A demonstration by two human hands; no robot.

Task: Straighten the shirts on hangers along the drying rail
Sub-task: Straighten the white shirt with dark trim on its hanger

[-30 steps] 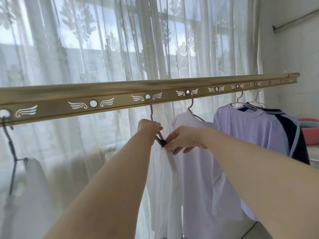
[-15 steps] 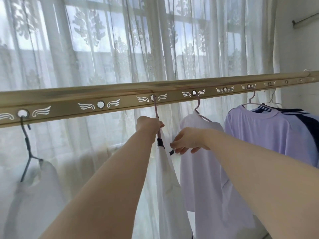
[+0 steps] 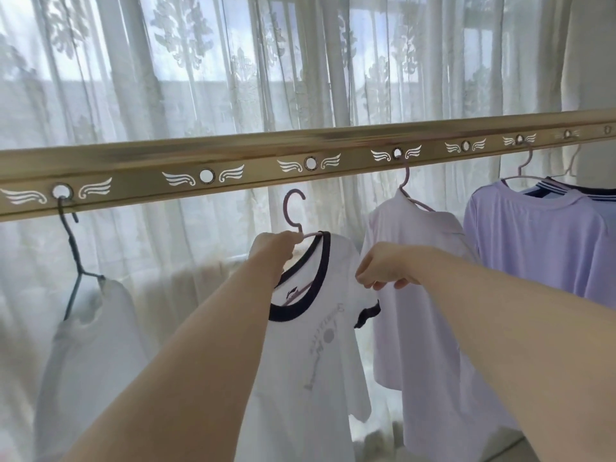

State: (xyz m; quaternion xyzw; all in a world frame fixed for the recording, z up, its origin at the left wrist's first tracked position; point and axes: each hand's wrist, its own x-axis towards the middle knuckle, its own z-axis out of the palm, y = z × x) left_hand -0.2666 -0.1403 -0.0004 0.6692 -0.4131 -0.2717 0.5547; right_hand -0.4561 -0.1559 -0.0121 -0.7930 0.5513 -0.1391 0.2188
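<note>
Running across the view and rising toward its right end, a gold-coloured metal drying rail [image 3: 266,151] punched with round holes and white wing marks is seen before a sheer white lace curtain [image 3: 233,78]. Near the rail's left end, a dark wire hanger [image 3: 75,258] is hooked through a hole and carries a white shirt [image 3: 90,345], which is blurred. Below the rail's middle, a pale pink plastic hanger [image 3: 293,211] is held off the rail, its hook free in the air under an empty hole. The left hand [image 3: 273,248] is closed around this hanger just under the hook. On it hangs a white T-shirt with dark navy collar and sleeve trim [image 3: 310,361], and a faint print is visible on its front. The right hand [image 3: 386,268] is pinched shut on the shirt's shoulder fabric, just above the dark sleeve edge; the two hands are kept apart, one on each side of the collar. Just beside it to the right, a pale lilac shirt [image 3: 430,295] hangs from a second pink hanger [image 3: 408,188] hooked in the rail. Toward the rail's right end, a lavender T-shirt [image 3: 533,245] is hung, and behind it what appears to be a navy and light blue garment with a striped collar [image 3: 596,195] is partly hidden.
</note>
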